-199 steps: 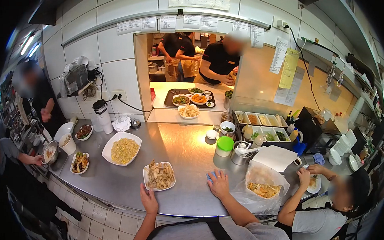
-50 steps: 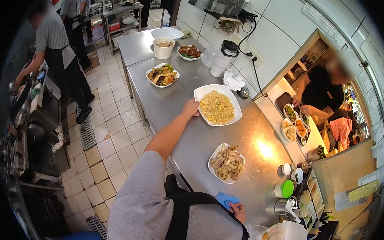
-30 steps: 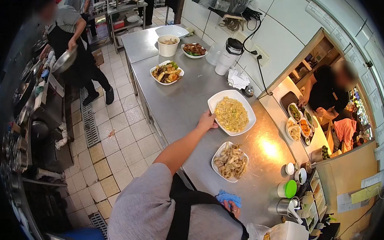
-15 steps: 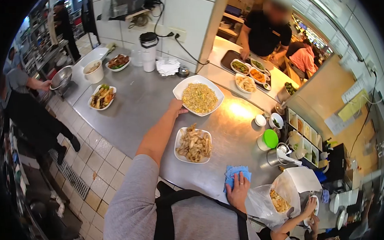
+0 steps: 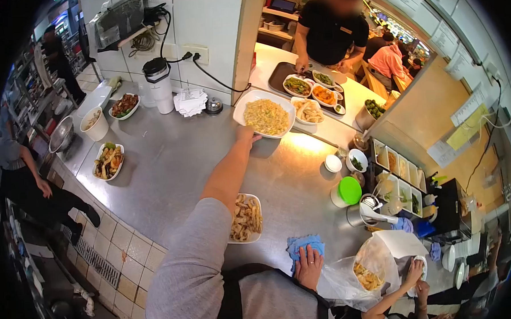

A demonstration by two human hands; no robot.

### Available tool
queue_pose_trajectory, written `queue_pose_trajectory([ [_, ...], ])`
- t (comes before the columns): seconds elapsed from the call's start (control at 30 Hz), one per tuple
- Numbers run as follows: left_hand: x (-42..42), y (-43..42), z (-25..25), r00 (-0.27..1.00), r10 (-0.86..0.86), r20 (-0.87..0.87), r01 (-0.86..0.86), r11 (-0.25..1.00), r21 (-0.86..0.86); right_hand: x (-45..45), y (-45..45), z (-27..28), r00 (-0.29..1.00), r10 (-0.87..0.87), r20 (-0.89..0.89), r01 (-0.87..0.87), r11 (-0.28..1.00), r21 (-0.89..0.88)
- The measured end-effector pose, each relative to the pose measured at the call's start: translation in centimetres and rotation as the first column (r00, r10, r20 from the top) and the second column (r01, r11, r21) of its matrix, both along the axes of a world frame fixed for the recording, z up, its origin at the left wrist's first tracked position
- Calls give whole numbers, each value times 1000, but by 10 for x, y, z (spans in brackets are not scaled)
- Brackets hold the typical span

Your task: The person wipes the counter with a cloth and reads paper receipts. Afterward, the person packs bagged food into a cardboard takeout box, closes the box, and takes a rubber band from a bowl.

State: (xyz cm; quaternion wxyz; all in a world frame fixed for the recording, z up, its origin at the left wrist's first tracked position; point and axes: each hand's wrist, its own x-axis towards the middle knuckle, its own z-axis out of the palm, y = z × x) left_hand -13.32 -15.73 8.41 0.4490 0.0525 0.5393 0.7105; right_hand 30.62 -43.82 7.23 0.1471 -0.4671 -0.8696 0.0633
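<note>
My left hand [image 5: 246, 135] stretches forward and grips the near rim of a white square bowl of fried rice [image 5: 267, 117], which is close to the ledge of the serving window. My right hand [image 5: 310, 266] presses on a crumpled blue cloth [image 5: 298, 246] near the counter's front edge, fingers over the fabric. A white bowl of pale brown fried pieces [image 5: 246, 218] stands below my left forearm, partly covered by my sleeve.
A tray [image 5: 279, 74] of dishes lies on the window ledge, before a person in black [image 5: 332, 33]. Filled dishes, a tumbler [image 5: 159, 86] and paper slips [image 5: 190, 102] stand at left. Seasoning containers [image 5: 401, 167] and a green-lidded tub [image 5: 347, 191] are right. Another person's hands [image 5: 418, 278] work lower right.
My left hand has pushed the fried rice bowl farther toward the window ledge. My right hand stays on the cloth. At left, the co-worker's hand has left the metal bowl.
</note>
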Motion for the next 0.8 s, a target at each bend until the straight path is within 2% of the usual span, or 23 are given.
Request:
queue_pose_trajectory([
  [0.07, -20, 14, -29, 991, -112, 76, 106, 991, 84, -1, 5, -3, 1000, 1, -3, -1, 1000, 4],
  [0.17, -32, -25, -6, 946, -323, -16, 323, 941, 99, -1, 15, -8, 999, 19, -31, -18, 999, 28],
  [0.2, -39, -37, 0, 929, -369, -44, 370, 928, 37, -2, 21, -6, 998, 39, -43, -37, 998, 45],
  [0.3, -73, -85, 37, 815, -424, -396, 363, 905, -222, -8, 43, 0, 988, 137, -69, -127, 982, 141],
  [0.4, -131, -134, 84, 783, -166, -599, 100, 985, -142, -8, 57, -9, 976, 201, -79, -176, 954, 244],
  [0.43, -155, -148, 102, 822, -4, -569, 4, 1000, -1, -9, 60, -9, 979, 196, -64, -177, 957, 229],
  [0.53, -233, -188, 168, 676, 401, -619, -341, 914, 220, -14, 62, 4, 993, 115, -38, -108, 982, 152],
  [0.6, -267, -227, 232, 518, 474, -712, -514, 838, 184, -18, 55, 13, 999, 23, -24, -22, 999, 33],
  [0.67, -324, -242, 260, 115, 565, -817, -663, 656, 360, -20, 49, 4, 999, -34, 12, 32, 984, 178],
  [0.7, -335, -253, 277, 72, 554, -830, -667, 645, 373, -25, 44, 2, 997, -71, 26, 62, 968, 243],
  [0.8, -366, -279, 327, -68, 491, -869, -632, 653, 418, -44, 23, 28, 984, -174, 37, 158, 952, 264],
])
